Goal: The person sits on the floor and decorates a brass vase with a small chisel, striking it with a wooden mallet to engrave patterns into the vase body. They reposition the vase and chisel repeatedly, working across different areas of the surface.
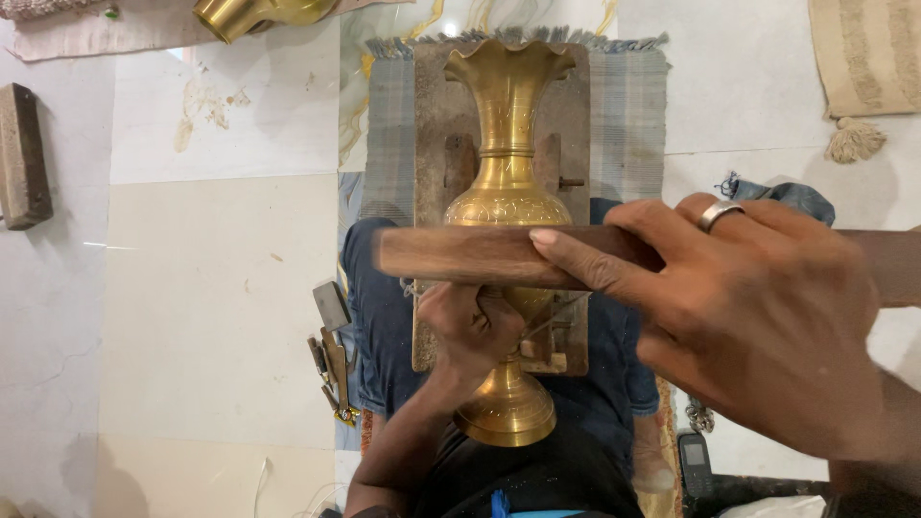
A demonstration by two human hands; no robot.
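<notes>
Head view: right hand (758, 326) holds wooden block (480, 257) across brass vase (506, 192).

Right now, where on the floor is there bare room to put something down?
Bare pale tiles lie left, between the wooden block and the small tools. The middle is crowded: brass vase, left hand, right hand holding the wooden bar.

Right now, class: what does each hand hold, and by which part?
The right hand grips a wooden stick at its right end. The left hand grips something small against the brass vase; what it is cannot be told.
</notes>
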